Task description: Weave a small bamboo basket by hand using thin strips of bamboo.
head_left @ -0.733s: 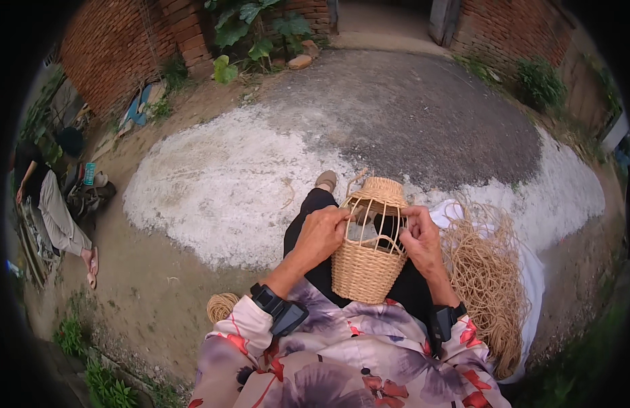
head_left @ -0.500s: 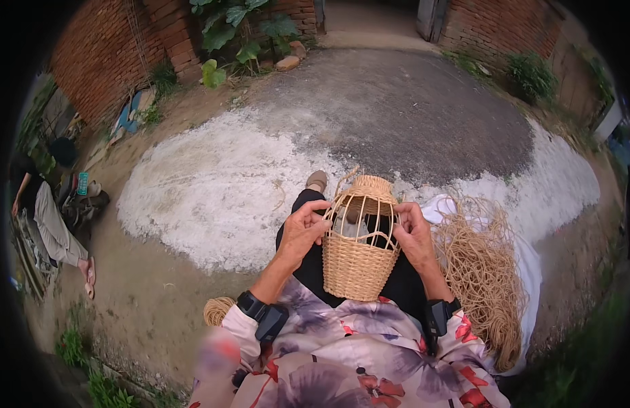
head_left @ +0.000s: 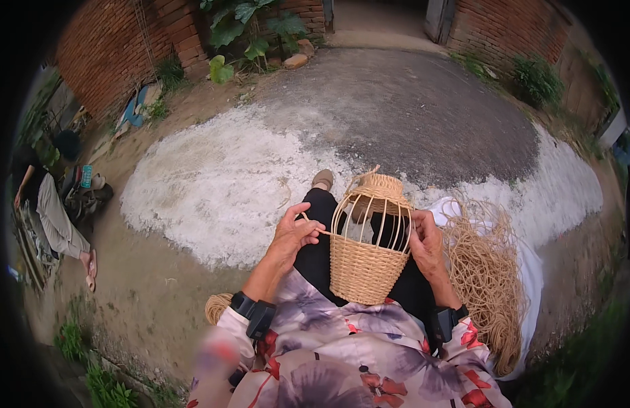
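A tan wicker basket (head_left: 369, 270) rests upright in my lap, tilted a little. Its lower body and its narrow neck are tightly woven, with bare upright ribs between them. My left hand (head_left: 296, 230) is left of the basket and pinches a tan weaving cord (head_left: 318, 230) that runs to the top edge of the woven body. At the basket's right side my right hand (head_left: 425, 239) grips the ribs between thumb and fingers; some of its fingertips are hidden. One loose cord end sticks up beside the neck.
A tangled heap of tan cord (head_left: 481, 272) lies on a white cloth (head_left: 530, 299) at my right. A smaller cord coil (head_left: 218, 307) sits by my left elbow. Another person's legs (head_left: 60, 221) show at far left. Brick walls and plants stand beyond.
My left hand has moved left off the basket's ribs, drawing the cord out. The basket and my right hand appear slightly farther right in the view.
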Demonstrator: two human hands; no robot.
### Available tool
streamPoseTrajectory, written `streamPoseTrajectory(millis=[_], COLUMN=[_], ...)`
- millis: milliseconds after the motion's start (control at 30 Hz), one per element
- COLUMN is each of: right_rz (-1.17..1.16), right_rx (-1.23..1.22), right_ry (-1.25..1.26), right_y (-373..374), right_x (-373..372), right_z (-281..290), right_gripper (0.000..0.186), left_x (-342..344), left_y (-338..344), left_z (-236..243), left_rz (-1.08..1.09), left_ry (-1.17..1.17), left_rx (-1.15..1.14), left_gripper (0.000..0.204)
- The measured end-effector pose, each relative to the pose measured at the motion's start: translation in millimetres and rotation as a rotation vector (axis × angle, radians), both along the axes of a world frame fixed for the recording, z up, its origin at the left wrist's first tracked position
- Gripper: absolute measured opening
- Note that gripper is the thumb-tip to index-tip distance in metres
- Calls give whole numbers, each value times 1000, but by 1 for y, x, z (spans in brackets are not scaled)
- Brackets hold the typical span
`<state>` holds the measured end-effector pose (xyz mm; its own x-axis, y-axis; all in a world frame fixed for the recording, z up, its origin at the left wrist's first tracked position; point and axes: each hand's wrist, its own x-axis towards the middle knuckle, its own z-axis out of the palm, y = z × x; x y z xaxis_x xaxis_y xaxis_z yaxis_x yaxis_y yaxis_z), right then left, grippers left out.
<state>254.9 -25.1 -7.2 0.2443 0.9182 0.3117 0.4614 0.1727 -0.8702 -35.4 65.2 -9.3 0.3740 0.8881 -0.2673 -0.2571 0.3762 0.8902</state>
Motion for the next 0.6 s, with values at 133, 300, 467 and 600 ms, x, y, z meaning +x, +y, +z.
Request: streamPoseTrajectory(millis=[133,300,467,600], right_rz=[1,-10,-20,19], right_rx=[18,-63,-59,-72], right_ry=[72,42,111,111], right_y=[-2,-3,-5,-5], right_x=[3,3,14,18], right_z=[-4,-1,-16,-18], right_gripper=[17,15,17,17], left_x=[10,29,19,-1], left_y=[1,10,15,15], left_z=[14,20,31,22], left_rz=[-9,-119,-154,-293], left_ry=[-22,17,215,232], left_rx=[116,363,358,324], left_gripper=[42,28,27,28])
